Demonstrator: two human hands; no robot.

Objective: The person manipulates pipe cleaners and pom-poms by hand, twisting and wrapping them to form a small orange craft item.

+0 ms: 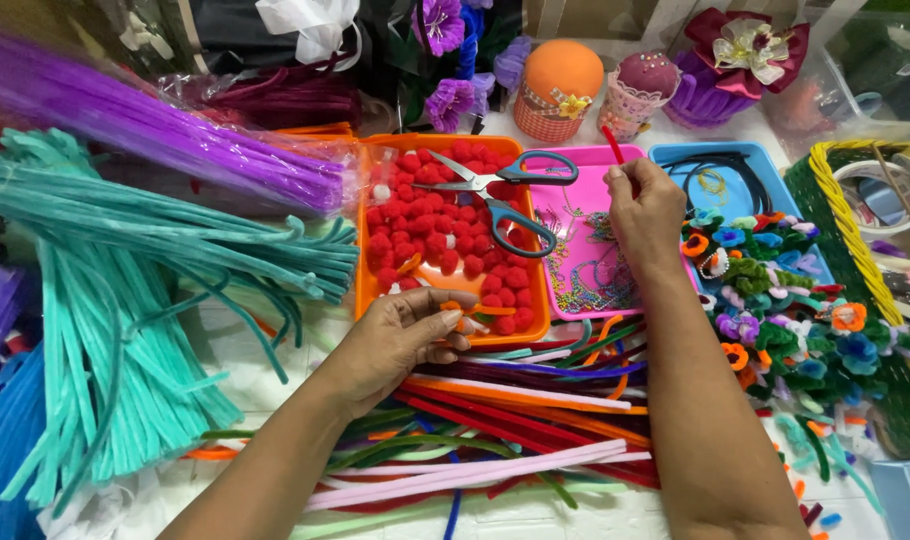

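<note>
Surface: a white work table (535,515), crowded edge to edge with craft supplies; its bare top shows only at 6 o'clock.
Background: at 12 o'clock stand an orange dome-shaped ornament (560,85), a small pink pincushion cup (643,90) and purple fabric flowers (445,60).
Orange tray (360,270): just above centre, filled with red pom-poms (425,215); teal-handled scissors (495,195) lie across them, open.
Pink tray (575,300): touching the orange tray on its right side, holding thin bead chains (590,275).
Blue tray (675,155): at 1 o'clock, with dark cord loops inside.
Green basket (845,230): at 3 o'clock, yellow-rimmed, with a tape roll in it.
Left hand (400,340): at centre, fingers curled narrow, pinching an orange pipe cleaner (475,312) at the front edge of the orange tray.
Right hand (645,215): over the pink tray at 1 o'clock, fingers closed on a red pipe cleaner (613,143) that sticks up above them.
Loose pipe cleaners (515,420): a mixed pile of red, orange, pink, green and purple at 6 o'clock, under both forearms.
Teal pipe cleaners (125,300): a large bundle at 9 o'clock.
Purple pipe cleaners (155,130): a bagged bundle at 10 o'clock.
Finished flowers (775,300): small pipe-cleaner blooms heaped at 3 o'clock, beside the right forearm.
</note>
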